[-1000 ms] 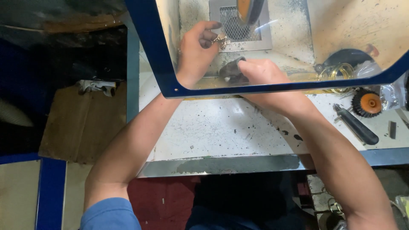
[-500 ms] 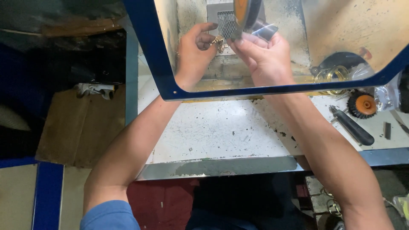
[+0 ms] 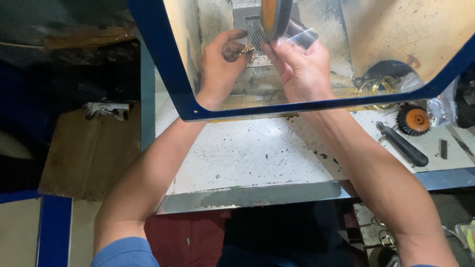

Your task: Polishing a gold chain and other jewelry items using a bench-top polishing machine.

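Up high, left hand (image 3: 220, 66) pinching gold piece (image 3: 246, 51), right hand (image 3: 299, 66) raised

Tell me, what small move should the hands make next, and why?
Probably ease the small gold piece rightward to the polishing wheel. The left hand pinches it just left of the wheel, seemingly apart; the right hand steadies beside it.

A scuffed white workbench (image 3: 247, 153) with a blue-framed clear shield (image 3: 163, 64), cardboard (image 3: 84, 158) on the dark floor beside it
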